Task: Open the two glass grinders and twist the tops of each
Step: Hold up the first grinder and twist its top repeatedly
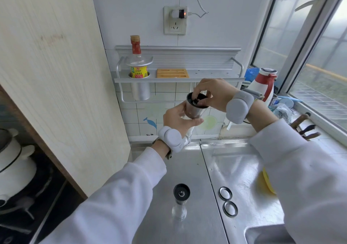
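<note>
The left hand (178,117) is wrapped around a glass grinder (195,108), held up at 12 o'clock. The right hand (214,93) pinches its top. The other grinder (180,201) stands on the counter (169,168) at 6 o'clock.

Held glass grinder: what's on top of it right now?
The right hand grips the dark top of the held glass grinder with the steel collar; its fingers cover most of the top. The left hand hides the glass body.
</note>
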`<state>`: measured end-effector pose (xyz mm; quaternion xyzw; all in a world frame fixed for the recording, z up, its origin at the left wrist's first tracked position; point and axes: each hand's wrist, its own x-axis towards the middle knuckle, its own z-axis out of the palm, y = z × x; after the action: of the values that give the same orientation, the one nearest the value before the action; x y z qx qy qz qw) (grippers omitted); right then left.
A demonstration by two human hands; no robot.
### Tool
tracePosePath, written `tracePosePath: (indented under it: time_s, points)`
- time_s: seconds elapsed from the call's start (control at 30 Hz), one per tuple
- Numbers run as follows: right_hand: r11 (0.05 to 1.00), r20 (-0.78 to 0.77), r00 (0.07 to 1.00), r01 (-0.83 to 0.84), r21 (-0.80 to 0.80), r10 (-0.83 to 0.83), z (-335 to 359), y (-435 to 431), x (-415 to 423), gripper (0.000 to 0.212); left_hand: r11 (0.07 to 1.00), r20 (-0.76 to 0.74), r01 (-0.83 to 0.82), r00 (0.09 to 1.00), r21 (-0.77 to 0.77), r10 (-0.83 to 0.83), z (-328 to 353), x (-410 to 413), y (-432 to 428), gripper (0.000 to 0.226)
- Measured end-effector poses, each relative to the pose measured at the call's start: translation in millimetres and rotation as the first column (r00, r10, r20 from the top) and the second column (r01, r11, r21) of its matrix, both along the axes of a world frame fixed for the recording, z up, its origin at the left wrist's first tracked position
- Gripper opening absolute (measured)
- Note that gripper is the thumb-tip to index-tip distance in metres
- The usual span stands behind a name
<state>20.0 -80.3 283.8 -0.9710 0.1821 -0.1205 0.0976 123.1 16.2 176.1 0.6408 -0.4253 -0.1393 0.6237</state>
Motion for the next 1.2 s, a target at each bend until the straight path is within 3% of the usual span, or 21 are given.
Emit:
tracePosePath:
  time_s: [0.13, 0.23, 0.33, 0.5, 0.67, 0.73, 0.8, 0.9, 1.03, 1.2]
  points:
    - [0.996, 0.083, 0.993, 0.087, -0.02, -0.085, -4, 0, 1, 0.015, 1.0, 0.014, 0.001, 1.0, -0.008, -0.001, 2, -2, 0, 0.036]
    - [0.999, 0.061, 0.997, 0.046, -0.003, -0.046, -1, 2, -1, 0.008, 1.0, 0.004, 0.004, 1.0, -0.009, -0.004, 2, -3, -1, 0.037]
    - [1.0, -0.019, 1.0, 0.0, -0.007, 0.0, 3, 1, -5, 0.017, 1.0, 0.007, 0.003, 1.0, 0.007, -0.003, -1, -3, -1, 0.041]
    - [0.994, 0.062, 0.992, 0.109, -0.03, -0.107, -4, 3, -3, 0.028, 1.0, -0.011, -0.01, 1.0, 0.002, 0.01, -2, -4, -1, 0.042]
    - [0.999, 0.012, 0.999, 0.03, 0.012, -0.03, -2, 2, -6, 0.015, 1.0, -0.005, -0.012, 1.0, -0.005, 0.012, -3, -6, 1, 0.041]
    - [0.997, 0.033, 0.999, 0.016, 0.07, -0.018, -2, 4, -8, 0.023, 1.0, -0.01, -0.019, 1.0, -0.015, 0.019, -2, -6, 3, 0.037]
    - [0.989, 0.062, 0.996, 0.059, 0.139, -0.068, -2, 7, -8, 0.045, 1.0, 0.003, -0.016, 1.0, -0.012, 0.016, -1, -7, 2, 0.035]
    - [0.985, -0.004, 0.987, 0.158, 0.07, -0.158, -6, 11, -2, 0.067, 1.0, -0.01, -0.016, 1.0, -0.011, 0.016, -1, -11, 2, 0.036]
    - [0.99, 0.0, 0.99, 0.14, 0.009, -0.14, -8, 13, -1, 0.055, 1.0, 0.004, 0.031, 1.0, 0.003, -0.031, -3, -10, 3, 0.033]
    - [0.994, -0.072, 0.997, 0.047, 0.093, -0.041, -3, 13, -10, 0.046, 0.997, 0.006, 0.062, 0.998, 0.042, -0.062, -4, -10, 5, 0.044]
